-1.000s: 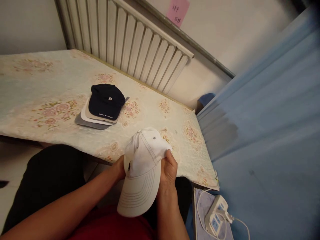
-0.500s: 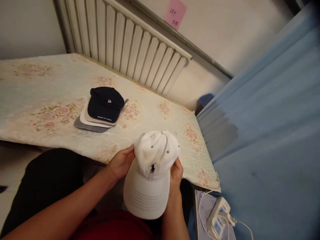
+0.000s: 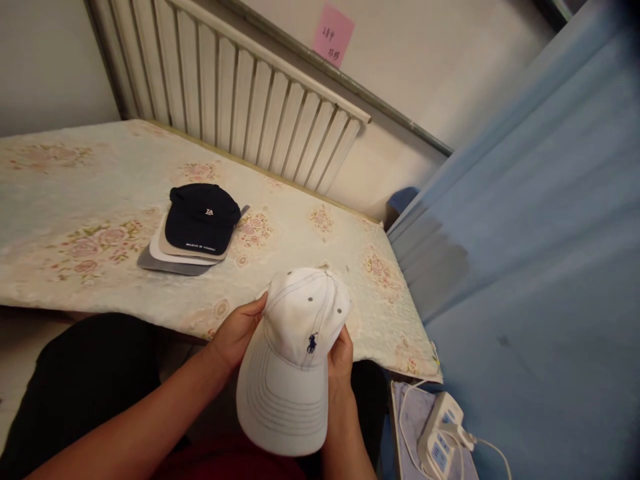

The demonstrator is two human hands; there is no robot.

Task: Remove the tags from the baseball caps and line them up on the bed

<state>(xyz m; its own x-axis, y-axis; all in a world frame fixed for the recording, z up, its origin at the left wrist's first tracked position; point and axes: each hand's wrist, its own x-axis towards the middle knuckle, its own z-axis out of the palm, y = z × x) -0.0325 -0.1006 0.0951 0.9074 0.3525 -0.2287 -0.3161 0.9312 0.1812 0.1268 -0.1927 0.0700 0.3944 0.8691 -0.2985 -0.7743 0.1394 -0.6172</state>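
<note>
I hold a white baseball cap (image 3: 295, 353) with a small dark logo on its front, brim pointing toward me, just in front of the table's near edge. My left hand (image 3: 235, 330) grips the cap's left side with fingers curled on the crown. My right hand (image 3: 341, 357) holds the right side, its fingers mostly hidden behind the cap. Further back on the table lies a stack of caps (image 3: 193, 230), a dark navy one on top of a beige, a white and a grey one.
The table (image 3: 90, 200) has a pale floral cloth. Behind it stands a white radiator (image 3: 240, 87), with a pink note (image 3: 333, 35) on the wall above. A blue curtain (image 3: 540, 233) fills the right. A white power strip (image 3: 443, 440) lies at the lower right.
The cap's crown has turned so its front with the logo faces me. The cap and my hands have shifted slightly.
</note>
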